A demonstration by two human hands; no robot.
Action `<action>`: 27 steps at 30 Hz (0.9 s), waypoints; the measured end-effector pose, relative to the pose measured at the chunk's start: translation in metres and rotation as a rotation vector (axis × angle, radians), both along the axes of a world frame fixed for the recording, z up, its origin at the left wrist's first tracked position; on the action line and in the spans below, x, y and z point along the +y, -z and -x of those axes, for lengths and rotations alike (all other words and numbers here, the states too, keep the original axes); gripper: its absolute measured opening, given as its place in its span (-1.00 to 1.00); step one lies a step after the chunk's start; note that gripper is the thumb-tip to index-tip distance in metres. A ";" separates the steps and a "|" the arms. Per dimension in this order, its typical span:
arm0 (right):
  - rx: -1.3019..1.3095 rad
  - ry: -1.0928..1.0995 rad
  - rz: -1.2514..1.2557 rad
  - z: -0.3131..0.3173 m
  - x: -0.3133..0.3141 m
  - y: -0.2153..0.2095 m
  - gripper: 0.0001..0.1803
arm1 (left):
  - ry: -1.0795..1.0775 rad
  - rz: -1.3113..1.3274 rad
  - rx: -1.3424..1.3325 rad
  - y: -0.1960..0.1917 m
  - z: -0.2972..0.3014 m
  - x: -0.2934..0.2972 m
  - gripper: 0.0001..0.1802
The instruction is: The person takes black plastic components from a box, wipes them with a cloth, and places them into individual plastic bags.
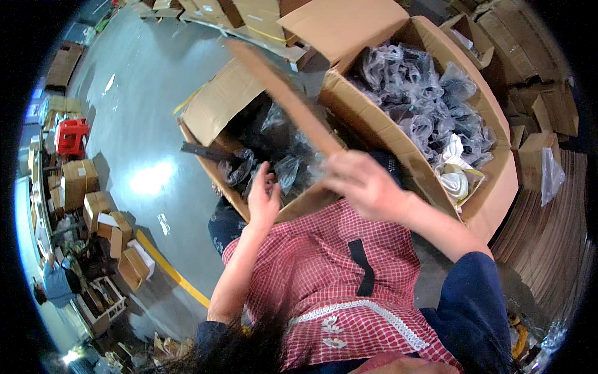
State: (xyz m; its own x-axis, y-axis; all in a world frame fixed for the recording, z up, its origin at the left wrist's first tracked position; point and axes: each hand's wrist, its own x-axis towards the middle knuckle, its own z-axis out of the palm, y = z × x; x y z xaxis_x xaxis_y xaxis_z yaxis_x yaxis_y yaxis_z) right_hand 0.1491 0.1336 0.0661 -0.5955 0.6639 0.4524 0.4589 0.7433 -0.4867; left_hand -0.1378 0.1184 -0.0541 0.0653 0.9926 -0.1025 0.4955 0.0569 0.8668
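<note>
An open cardboard box [233, 198] stands against my lap, with dark items in clear plastic bags [288, 171] inside. My left hand [264, 194] is over its near left part, fingers apart and holding nothing I can see. My right hand [363, 186] is closed at the near end of a raised cardboard flap [283, 96], seen nearly edge-on. Both the hand and the flap are smeared by motion. Another flap [222, 105] is up at the box's far left. A dark flat bar [210, 153] lies across the left rim.
To the right, a larger open carton [423, 171] holds many clear-bagged pieces [430, 100] and a white bundle [455, 181]. Flattened cardboard [542, 237] is stacked beyond it. Boxes on a pallet [268, 31] stand at the back. Left across the floor are a red stool [72, 136] and small cartons [79, 184].
</note>
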 end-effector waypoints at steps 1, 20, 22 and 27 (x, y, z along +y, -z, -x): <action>-0.019 -0.128 -0.003 0.012 -0.014 0.006 -0.54 | -0.033 0.074 -0.033 0.004 -0.001 -0.013 -0.37; -0.489 0.512 0.834 0.062 0.110 0.170 -0.43 | -0.035 0.166 0.221 0.057 0.012 -0.043 -0.43; -0.438 0.616 0.827 0.067 0.127 0.215 -0.35 | -0.112 0.184 0.228 0.067 0.016 -0.038 -0.29; -0.360 0.613 0.826 0.078 0.147 0.271 -0.43 | -0.156 0.257 0.128 0.067 0.024 -0.027 -0.44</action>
